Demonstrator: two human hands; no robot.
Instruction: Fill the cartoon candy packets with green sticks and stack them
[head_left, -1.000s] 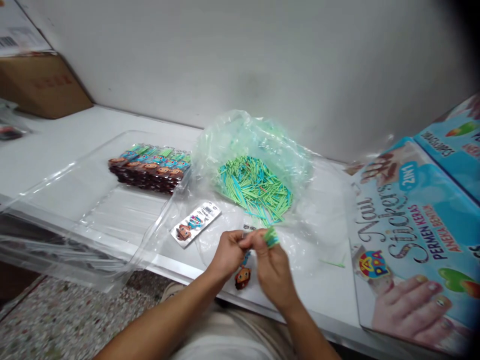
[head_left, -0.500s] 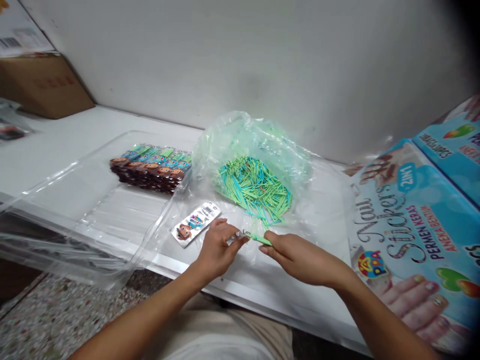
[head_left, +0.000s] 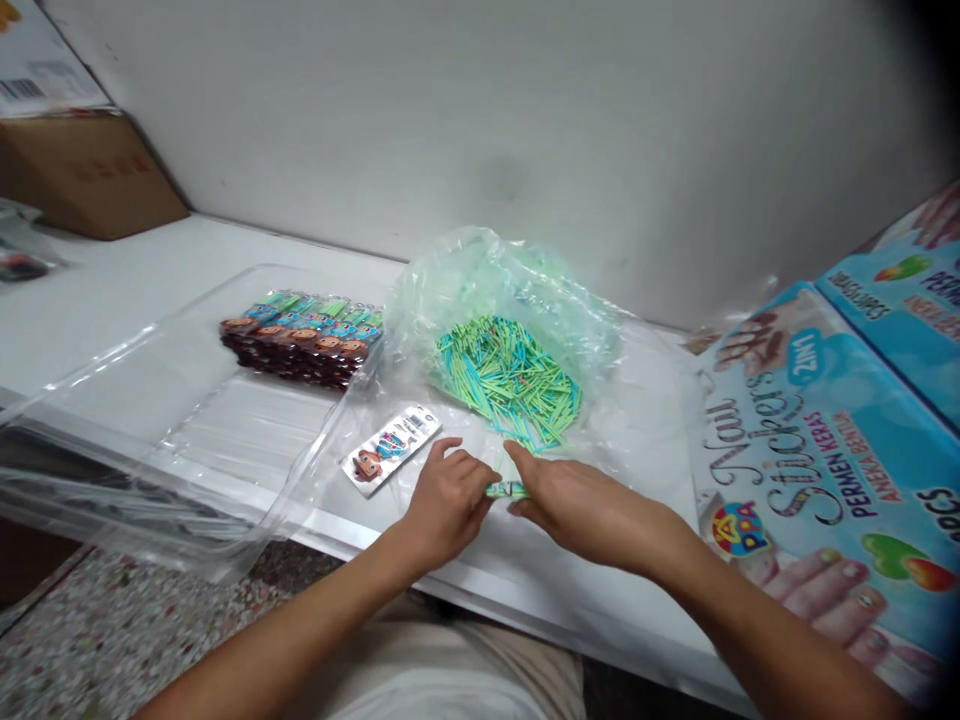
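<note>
A small packet [head_left: 507, 489], holding what looked like a green stick, was pinched between the fingertips of the left hand [head_left: 448, 498] and the right hand [head_left: 574, 505], both closed on it just above the white table [head_left: 135, 290] near its front edge. Just behind the hands lay the open plastic bag [head_left: 495, 290] with its heap of green and blue sticks [head_left: 510, 375]; a single printed packet [head_left: 391, 448] lay flat just left of the left hand, and a row of finished packets [head_left: 304, 335] was stacked further left inside a clear tray [head_left: 187, 400]. A printed carton [head_left: 817, 470] stood at the right. The step in hand was judged to be the seating of the stick in its sleeve; it would be done best with the sleeve kept taut and flat and the stick held straight, so that nothing buckled.
</note>
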